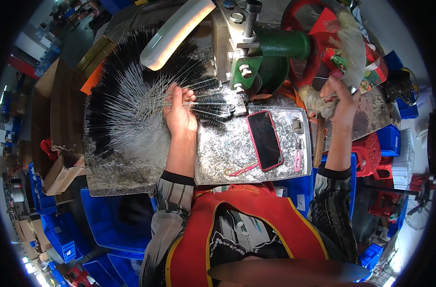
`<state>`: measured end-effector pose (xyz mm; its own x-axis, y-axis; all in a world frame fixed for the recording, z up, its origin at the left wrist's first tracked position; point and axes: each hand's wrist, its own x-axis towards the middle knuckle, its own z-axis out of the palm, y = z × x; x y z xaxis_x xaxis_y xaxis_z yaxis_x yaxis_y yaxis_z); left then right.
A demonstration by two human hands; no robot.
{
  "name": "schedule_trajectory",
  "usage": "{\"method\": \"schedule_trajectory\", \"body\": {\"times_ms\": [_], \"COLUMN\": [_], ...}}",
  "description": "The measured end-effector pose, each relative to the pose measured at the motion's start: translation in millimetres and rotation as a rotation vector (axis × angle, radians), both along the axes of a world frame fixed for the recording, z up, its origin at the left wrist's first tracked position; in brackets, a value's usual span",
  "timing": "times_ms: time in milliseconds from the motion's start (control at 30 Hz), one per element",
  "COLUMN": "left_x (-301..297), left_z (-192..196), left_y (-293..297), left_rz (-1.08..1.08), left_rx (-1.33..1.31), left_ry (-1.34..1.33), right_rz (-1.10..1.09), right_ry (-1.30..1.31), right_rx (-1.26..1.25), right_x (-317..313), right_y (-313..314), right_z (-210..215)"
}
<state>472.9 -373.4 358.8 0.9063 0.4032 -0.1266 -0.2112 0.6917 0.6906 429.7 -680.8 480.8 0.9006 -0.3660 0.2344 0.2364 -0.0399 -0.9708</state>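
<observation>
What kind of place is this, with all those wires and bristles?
Most likely a small brush-making workshop. A fan of black twisted-wire brushes lies on the bench, a hand-cranked machine with a red wheel stands behind a tray of metal scraps, and blue crates are stacked around.

Left hand (179, 112) extended forward, fingers (187, 95) curled shut; right hand (341, 98) raised, fingers closed in grip.

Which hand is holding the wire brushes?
The left hand pinches the wire brushes; the right hand grips the red wheel's cloth-wrapped handle instead.
</observation>
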Motion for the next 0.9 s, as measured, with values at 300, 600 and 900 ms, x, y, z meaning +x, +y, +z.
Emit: {"method": "schedule_trajectory", "body": {"times_ms": [300,600,900], "left_x": [-14.0,-14.5,-15.0], "left_z": [12.0,9.9,6.0], "left_y": [13.6,4.0,2.9], "left_rz": [-0.288,-0.283,-0.175], "left_rx": [0.229,0.100,0.083], "left_ry": [0.034,0.059,0.075], "right_rz": [0.157,0.182,0.090], "right_ry": [-0.405,-0.402,-0.098], "right_rx": [-0.023,-0.157,0.070], "right_x": [14.0,17.2,3.0], "right_y": [-2.4,-6.3,-8.8], "right_z": [-71.1,-72.4,-25.5]}}
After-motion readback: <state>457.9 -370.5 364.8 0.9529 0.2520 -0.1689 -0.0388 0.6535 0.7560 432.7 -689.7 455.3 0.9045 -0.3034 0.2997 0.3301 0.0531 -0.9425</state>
